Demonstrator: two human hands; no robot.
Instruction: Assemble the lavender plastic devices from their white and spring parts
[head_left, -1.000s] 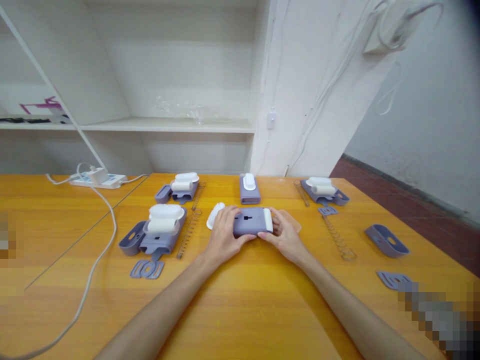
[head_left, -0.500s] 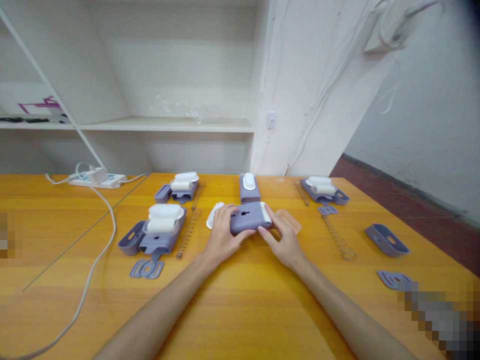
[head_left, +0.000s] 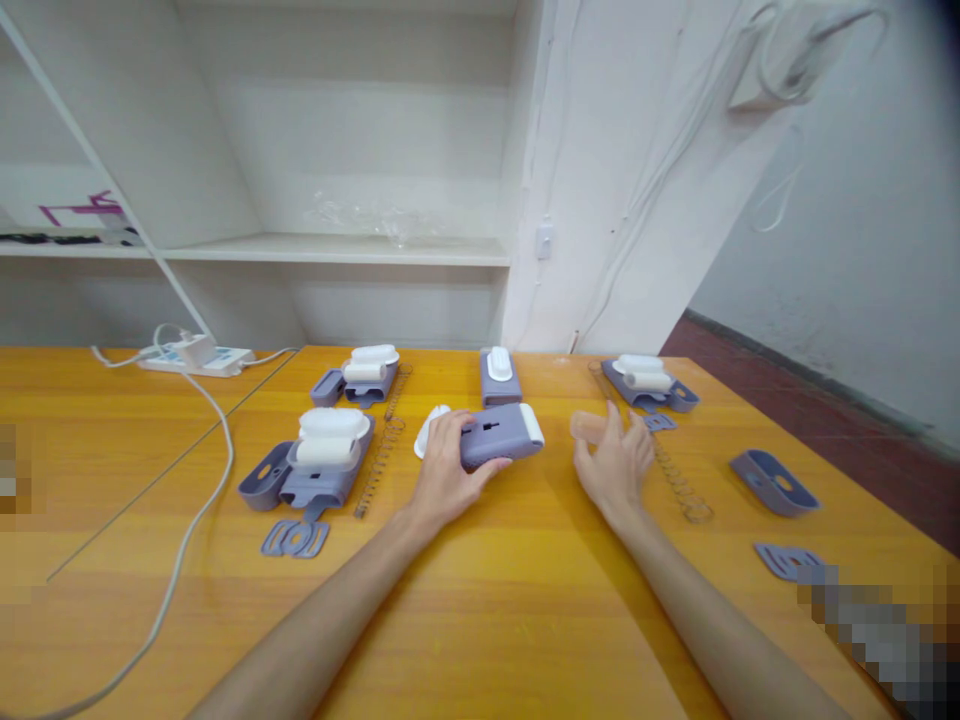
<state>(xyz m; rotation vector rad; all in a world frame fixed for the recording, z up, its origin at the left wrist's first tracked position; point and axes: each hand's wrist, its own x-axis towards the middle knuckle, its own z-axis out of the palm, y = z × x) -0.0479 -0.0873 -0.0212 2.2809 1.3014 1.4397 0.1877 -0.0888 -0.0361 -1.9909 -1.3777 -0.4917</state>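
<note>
My left hand (head_left: 450,455) is wrapped round a purple-grey plastic case (head_left: 499,432), which has a cross-like slot on top and a white cap (head_left: 532,427) at its right end. The case is held slightly above the table. My right hand (head_left: 616,460) has its thumb and fingers around a pale peach, see-through plastic piece (head_left: 587,427); part of that piece is hidden behind the fingers. A white ribbed oval part (head_left: 427,432) lies just behind my left hand. Farther back, another purple-grey case (head_left: 500,392) carries a white oval part on top.
Sets of purple-grey cases with white rolls (head_left: 328,450) stand at left, back left and back right (head_left: 641,380). Coil springs (head_left: 380,465), flat slotted plates (head_left: 295,538) and a hollow purple-grey cover (head_left: 774,482) lie around. A power strip (head_left: 196,358) and white cable (head_left: 202,490) are at left.
My right hand has let go of the case's capped end and moved right, taking hold of the peach piece, which has shifted. My left hand keeps the case in place.
</note>
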